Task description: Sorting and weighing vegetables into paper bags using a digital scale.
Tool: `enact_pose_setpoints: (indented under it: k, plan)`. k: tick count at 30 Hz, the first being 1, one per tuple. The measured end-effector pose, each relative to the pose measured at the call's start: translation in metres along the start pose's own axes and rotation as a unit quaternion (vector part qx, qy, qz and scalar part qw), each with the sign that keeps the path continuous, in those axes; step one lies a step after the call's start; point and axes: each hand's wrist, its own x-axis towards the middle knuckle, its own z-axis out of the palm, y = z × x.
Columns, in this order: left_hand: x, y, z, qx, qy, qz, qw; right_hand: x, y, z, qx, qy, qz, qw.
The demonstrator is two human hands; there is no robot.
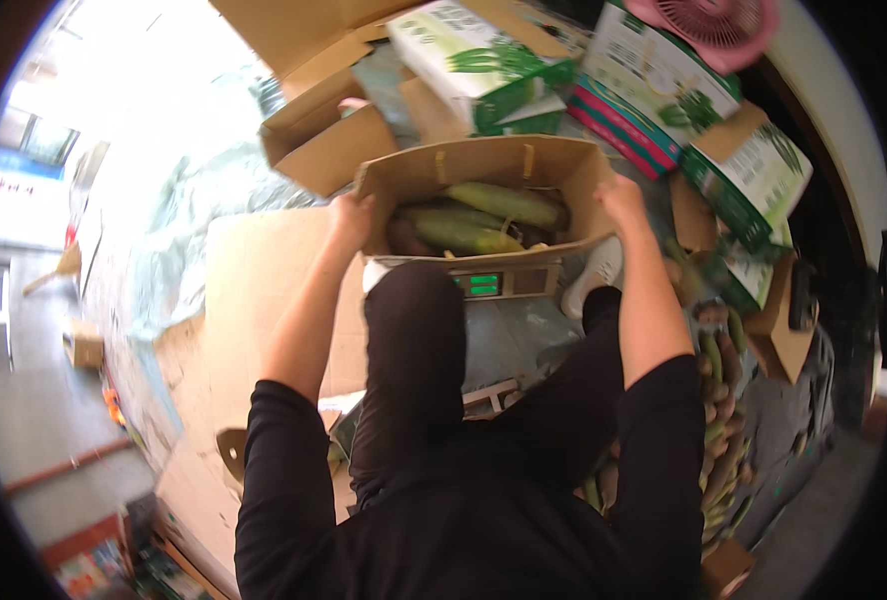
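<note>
Just beyond the green-lit display of a weighing scale, gripping an open cardboard box by its 2 ends, clamping the left rim with the left hand and the right rim with the right hand. Holding long green vegetables lengthwise inside the box, though cannot tell whether resting it on the scale or just above. Seen around it: white-and-green cartons and a pink fan farther off, flat cardboard at the left, and a brown-green heap of produce at the right.
</note>
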Motion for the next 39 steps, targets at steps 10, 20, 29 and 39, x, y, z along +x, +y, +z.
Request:
enact_pose_setpoints:
  k: [10, 20, 29, 39]
  plan:
    - [-0.039, -0.036, -0.037, -0.004, 0.104, 0.008, 0.995, -0.026, -0.071, -0.01, 0.07, -0.053, -0.05, 0.995]
    - [-0.109, -0.152, -0.147, -0.116, 0.178, -0.115, 0.97, -0.104, -0.224, 0.07, 0.094, -0.262, -0.165, 0.946]
    - [-0.209, -0.332, -0.269, 0.044, 0.257, -0.195, 0.945, -0.254, -0.266, 0.252, -0.042, -0.39, -0.155, 0.907]
    - [-0.248, -0.476, -0.28, 0.397, 0.187, -0.339, 0.832, -0.398, -0.231, 0.297, 0.041, -0.602, 0.196, 0.773]
